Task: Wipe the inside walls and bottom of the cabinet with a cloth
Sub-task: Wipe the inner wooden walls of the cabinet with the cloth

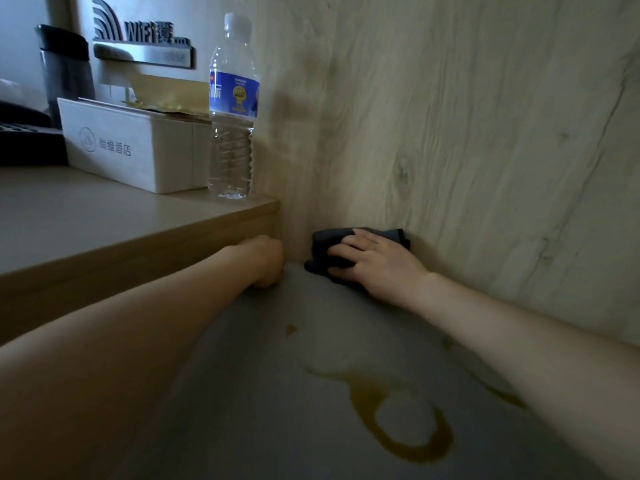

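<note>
Pale wood-grain wall panel (450,116) rises behind a flat grey bottom surface (259,393), and the two meet in a dim corner. On the grey surface, nearer the camera than either hand, lies a yellowish ring-shaped stain (405,420) with smaller smears around it.

Right in that corner sits the dark grey crumpled cloth (325,247), bunched against the wall and touching the grey surface. It lies under the right hand (374,265), whose fingers are spread and laid flat over it, pressing it down rather than curling round it.

Left of that hand, a light wooden shelf (104,230) stands higher than the grey surface. The left hand (266,261) rests against the shelf's front edge with its fingers bent under and out of sight; whether they grip anything cannot be told.

Above the left hand, on the shelf, stands an upright clear plastic water bottle with a blue label (232,109). Just left of it is a white rectangular box printed with grey characters (128,147), with gold-coloured packets showing in its open top. Farther left stands a dark cylindrical kettle (65,71), and behind the box a metal WiFi sign (142,39).
</note>
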Tool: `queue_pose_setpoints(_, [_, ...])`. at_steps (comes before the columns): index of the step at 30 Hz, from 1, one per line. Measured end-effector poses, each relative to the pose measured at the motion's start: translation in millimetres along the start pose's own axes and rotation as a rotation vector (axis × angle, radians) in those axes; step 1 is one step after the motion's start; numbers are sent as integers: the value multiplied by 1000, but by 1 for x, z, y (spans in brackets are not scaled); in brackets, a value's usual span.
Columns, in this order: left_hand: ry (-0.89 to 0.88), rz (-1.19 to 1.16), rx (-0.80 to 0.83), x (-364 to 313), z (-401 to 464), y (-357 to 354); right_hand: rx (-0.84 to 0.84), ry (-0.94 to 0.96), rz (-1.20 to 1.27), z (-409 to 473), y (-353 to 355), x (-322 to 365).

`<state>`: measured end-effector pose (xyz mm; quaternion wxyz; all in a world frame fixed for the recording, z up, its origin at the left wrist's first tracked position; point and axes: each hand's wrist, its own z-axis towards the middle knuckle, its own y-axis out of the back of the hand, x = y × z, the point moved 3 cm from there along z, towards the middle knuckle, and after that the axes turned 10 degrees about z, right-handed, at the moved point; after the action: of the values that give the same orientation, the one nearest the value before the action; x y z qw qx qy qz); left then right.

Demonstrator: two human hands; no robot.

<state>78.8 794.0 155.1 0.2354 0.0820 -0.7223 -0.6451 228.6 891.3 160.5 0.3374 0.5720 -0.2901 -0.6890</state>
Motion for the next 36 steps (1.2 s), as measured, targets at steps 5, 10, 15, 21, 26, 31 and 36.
queue_pose_setpoints(5, [-28,15,-19,0,2,-1,56,24,-88,-55,-4,-19])
queue_pose_setpoints(10, [-43,65,-37,-1,1,-1,72,74,-82,-7,-3,-4])
queue_pose_setpoints(15, [-22,109,-38,-3,10,-4,93,52,-8,61,4,19])
queue_pose_setpoints(21, [-30,117,-12,-2,15,-9,97,18,-47,78,-6,17])
queue_pose_setpoints(26, [-46,199,-23,-9,5,-3,-77,-298,-43,47,36,-20])
queue_pose_setpoints(31, [-10,207,-25,-17,-13,10,133,-97,-106,-29,10,-14])
queue_pose_setpoints(36, [-161,167,-123,-54,-25,31,93,-171,-30,-59,32,-33])
